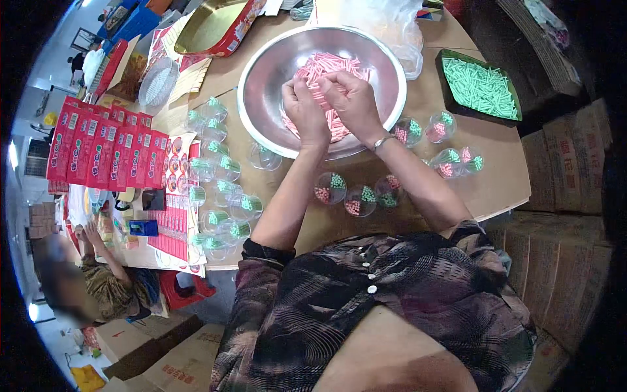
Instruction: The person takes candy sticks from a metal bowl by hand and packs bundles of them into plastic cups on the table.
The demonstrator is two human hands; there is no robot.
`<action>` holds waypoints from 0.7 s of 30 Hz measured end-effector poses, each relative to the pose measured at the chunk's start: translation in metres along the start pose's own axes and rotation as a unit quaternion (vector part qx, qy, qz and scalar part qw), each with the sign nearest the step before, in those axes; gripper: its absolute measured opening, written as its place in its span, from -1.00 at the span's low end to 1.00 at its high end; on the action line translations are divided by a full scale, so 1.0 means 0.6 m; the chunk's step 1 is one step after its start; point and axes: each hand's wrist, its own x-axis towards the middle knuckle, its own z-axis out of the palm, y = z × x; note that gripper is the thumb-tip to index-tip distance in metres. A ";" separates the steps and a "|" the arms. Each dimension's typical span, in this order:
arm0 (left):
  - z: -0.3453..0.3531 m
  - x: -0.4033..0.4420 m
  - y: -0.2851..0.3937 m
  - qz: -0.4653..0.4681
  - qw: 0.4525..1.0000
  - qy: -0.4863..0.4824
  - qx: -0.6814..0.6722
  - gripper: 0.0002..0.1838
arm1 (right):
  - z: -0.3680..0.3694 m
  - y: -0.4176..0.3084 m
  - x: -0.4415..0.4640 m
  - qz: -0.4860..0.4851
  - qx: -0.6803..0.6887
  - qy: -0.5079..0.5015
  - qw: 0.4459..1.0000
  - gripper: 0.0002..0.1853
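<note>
Both hands are inside a large metal bowl (257, 78) that holds a pile of thin pink sticks (326, 63). My left hand (305, 111) is closed, its fingers curled around some pink sticks at the middle of the pile. Close beside it, my right hand (353, 106) is closed too, with fingertips pinched on pink sticks. The fingers partly hide what they grip. Near the bowl's front rim stand clear round cups (362, 200) with pink and green sticks in them. Left of the bowl, an empty-looking clear cup (264, 157) touches or nearly touches the rim.
Several clear cups (225, 168) with green sticks stand to the left. A dark tray (448, 98) of green sticks lies at the right. Red packets (98, 147) are stacked at far left, near another person (108, 281). Cardboard boxes (555, 261) line the right side.
</note>
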 end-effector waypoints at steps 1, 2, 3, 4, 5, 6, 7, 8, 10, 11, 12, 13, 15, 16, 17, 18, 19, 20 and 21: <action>0.003 0.006 -0.002 -0.020 0.999 0.011 -0.032 -0.61 | 0.000 0.007 0.002 -0.041 -0.031 0.018 0.999 -0.82; 0.004 0.011 -0.004 -0.040 0.997 0.022 -0.064 -0.61 | 0.001 0.011 0.003 -0.083 -0.060 0.035 0.994 -0.83; 0.002 0.013 -0.006 -0.059 0.993 0.034 -0.095 -0.62 | 0.002 0.016 0.004 -0.124 -0.088 0.051 0.987 -0.83; 0.002 0.008 -0.004 0.005 0.999 0.038 -0.027 -0.62 | 0.002 0.009 0.000 -0.084 -0.063 0.045 0.993 -0.83; 0.005 0.002 -0.002 0.068 0.996 0.041 0.041 -0.62 | 0.000 0.001 -0.002 -0.043 -0.037 0.038 0.998 -0.83; 0.009 -0.002 0.001 0.066 0.996 0.048 0.044 -0.62 | -0.002 0.003 -0.002 -0.042 -0.035 0.030 0.998 -0.83; 0.013 -0.004 0.004 0.136 0.988 0.054 0.058 -0.66 | -0.004 0.007 -0.002 -0.020 -0.020 0.044 0.999 -0.83; 0.014 -0.008 0.007 0.204 0.974 0.060 0.076 -0.69 | -0.004 0.012 -0.002 0.004 -0.003 0.056 0.998 -0.84; 0.015 -0.022 0.027 0.159 0.985 -0.008 0.061 -0.75 | -0.005 0.020 -0.001 -0.033 0.011 0.040 0.999 -0.85; 0.012 -0.021 0.027 0.152 0.986 0.004 0.070 -0.75 | -0.004 0.012 -0.006 -0.026 0.017 0.026 0.999 -0.85; 0.010 -0.013 0.023 0.117 0.993 0.004 0.030 -0.78 | -0.007 -0.003 -0.010 0.031 0.039 0.019 0.999 -0.86; 0.011 -0.009 0.023 0.084 0.996 0.002 -0.013 -0.80 | -0.005 -0.011 -0.012 0.085 0.058 0.014 0.995 -0.86; 0.020 -0.015 0.025 0.096 0.995 0.025 -0.017 -0.78 | 0.005 0.004 -0.010 0.010 0.050 0.074 0.996 -0.89; 0.021 -0.018 0.026 0.097 0.995 0.026 -0.019 -0.78 | 0.003 0.007 -0.013 0.007 0.049 0.073 0.996 -0.89; 0.019 -0.022 0.027 0.084 0.996 0.023 -0.019 -0.78 | -0.001 0.007 -0.017 0.020 0.021 0.061 0.998 -0.86; 0.017 -0.019 0.029 0.081 0.996 0.020 -0.020 -0.78 | -0.002 0.002 -0.013 0.025 -0.002 0.050 0.998 -0.81; 0.012 -0.016 0.017 0.039 0.998 0.007 -0.051 -0.77 | -0.002 -0.027 -0.023 0.126 0.050 0.018 0.991 -0.80; 0.005 -0.019 0.020 -0.002 0.998 -0.004 -0.062 -0.75 | -0.001 -0.017 -0.027 0.078 0.017 0.002 0.997 -0.80; 0.005 -0.023 0.031 0.010 0.999 0.015 -0.049 -0.75 | 0.004 -0.013 -0.029 0.019 -0.010 0.015 1.000 -0.79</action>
